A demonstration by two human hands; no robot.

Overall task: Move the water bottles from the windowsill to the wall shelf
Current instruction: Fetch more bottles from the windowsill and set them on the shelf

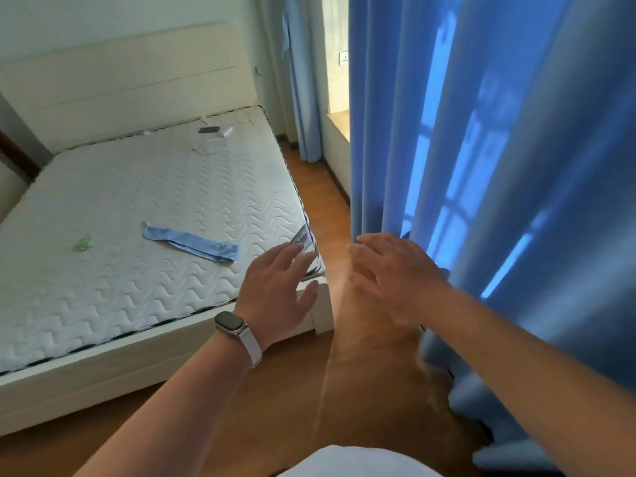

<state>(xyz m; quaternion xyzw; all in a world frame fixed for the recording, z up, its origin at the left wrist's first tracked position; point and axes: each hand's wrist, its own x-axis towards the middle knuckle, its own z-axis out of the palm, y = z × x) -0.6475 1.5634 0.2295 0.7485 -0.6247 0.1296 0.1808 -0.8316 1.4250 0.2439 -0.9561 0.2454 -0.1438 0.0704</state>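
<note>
This is a bedroom in a home. A bed with a cream headboard and a bare quilted mattress fills the left side. The floor is wood. Long blue curtains hang on the right, lit from behind by a window. A wall socket shows beyond them.
</note>
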